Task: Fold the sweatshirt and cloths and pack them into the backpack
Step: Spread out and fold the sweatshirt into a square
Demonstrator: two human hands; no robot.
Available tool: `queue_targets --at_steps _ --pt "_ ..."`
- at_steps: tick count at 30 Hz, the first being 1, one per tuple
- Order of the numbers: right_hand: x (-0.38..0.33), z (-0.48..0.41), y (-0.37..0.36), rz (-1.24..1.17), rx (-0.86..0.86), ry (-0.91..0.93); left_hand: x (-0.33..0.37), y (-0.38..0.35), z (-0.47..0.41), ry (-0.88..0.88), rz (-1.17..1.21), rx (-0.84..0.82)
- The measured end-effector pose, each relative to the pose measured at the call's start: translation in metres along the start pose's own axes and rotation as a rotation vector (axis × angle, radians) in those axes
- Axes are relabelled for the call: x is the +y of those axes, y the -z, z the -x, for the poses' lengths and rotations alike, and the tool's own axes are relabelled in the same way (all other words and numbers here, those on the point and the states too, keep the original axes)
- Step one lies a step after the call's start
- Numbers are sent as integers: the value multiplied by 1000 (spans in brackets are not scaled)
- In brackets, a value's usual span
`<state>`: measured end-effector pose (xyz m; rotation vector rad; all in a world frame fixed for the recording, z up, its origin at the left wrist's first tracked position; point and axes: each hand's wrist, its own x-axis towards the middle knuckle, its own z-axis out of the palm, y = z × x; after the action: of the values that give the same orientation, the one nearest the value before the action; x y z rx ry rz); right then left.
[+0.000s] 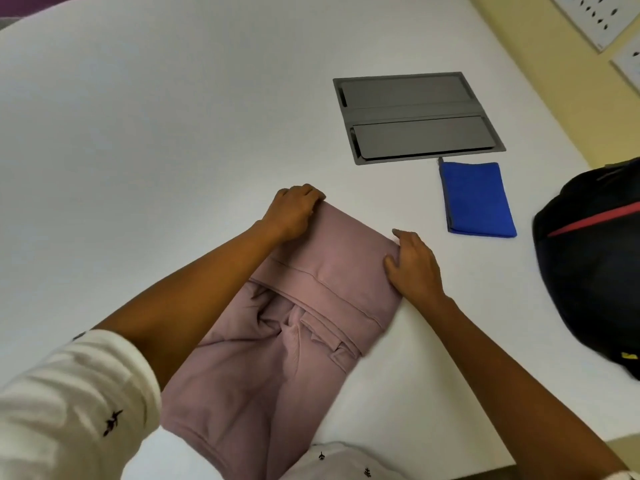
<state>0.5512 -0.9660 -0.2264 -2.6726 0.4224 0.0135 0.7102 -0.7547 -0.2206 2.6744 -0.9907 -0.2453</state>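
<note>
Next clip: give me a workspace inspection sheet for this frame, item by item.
Surface: white table, grey flap panel set into it.
Job's things: pink sweatshirt part folded; blue cloth folded flat; black backpack at the right edge.
Clutter: nothing seen.
Grips: left hand holds the fold's far left corner; right hand on its right corner, pinch unclear.
Cables: nothing seen.
Surroundings: yellow wall with white socket plates.
</note>
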Motion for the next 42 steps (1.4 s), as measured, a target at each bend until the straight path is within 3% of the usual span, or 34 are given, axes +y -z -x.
queue_targets --at_steps 6,12,16,27,37,42 --pt "1 -22 8 72 -261 -110 2 -1 -24 -57 -203 -153" --pt "-11 -29 16 100 -237 -72 4 11 -32 -90 -328 -108" --pt "-20 -30 35 95 -102 7 3 23 -28 -79 -250 82" --pt "-70 -7 100 282 547 378 10 100 24 -85 -171 613" --pt "-96 95 61 294 742 829 -19 79 152 -217 -198 734" --pt "-93 129 32 265 722 1000 -34 61 206 -258 -262 674"
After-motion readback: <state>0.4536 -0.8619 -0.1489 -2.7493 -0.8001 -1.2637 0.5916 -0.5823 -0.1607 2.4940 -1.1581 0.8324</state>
